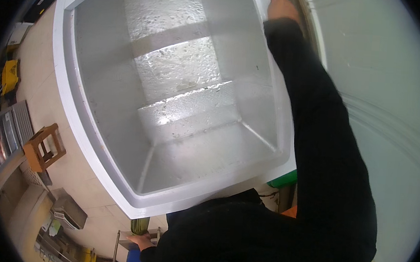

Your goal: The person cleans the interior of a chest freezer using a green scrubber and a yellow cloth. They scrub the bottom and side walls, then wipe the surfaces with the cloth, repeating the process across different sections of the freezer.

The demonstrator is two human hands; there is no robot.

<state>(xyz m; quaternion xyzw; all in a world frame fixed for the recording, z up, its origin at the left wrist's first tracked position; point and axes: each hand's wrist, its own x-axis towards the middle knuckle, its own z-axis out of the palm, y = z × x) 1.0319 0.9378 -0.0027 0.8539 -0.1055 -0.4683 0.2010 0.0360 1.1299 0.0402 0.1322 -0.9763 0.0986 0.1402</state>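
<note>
A large white chest freezer with its lid raised fills the middle; its pale rim surrounds a metal-like inner well with a stepped floor and wet or frosty-looking shine. My right arm, in a black sleeve, reaches up along the right side. At the top right, my right hand lies between the freezer's rim and the lid's seal edge; its fingertips are partly out of sight. Low on the left, my left hand touches the lower end of a green object, partly hidden beneath the freezer's front corner. Its grip is unclear.
The pale raised lid stands on the right. Left of the freezer, an orange-brown stool or crate and a grey bin-like container are on the tiled floor. A yellow object stands farther off. Something blue is below my left hand.
</note>
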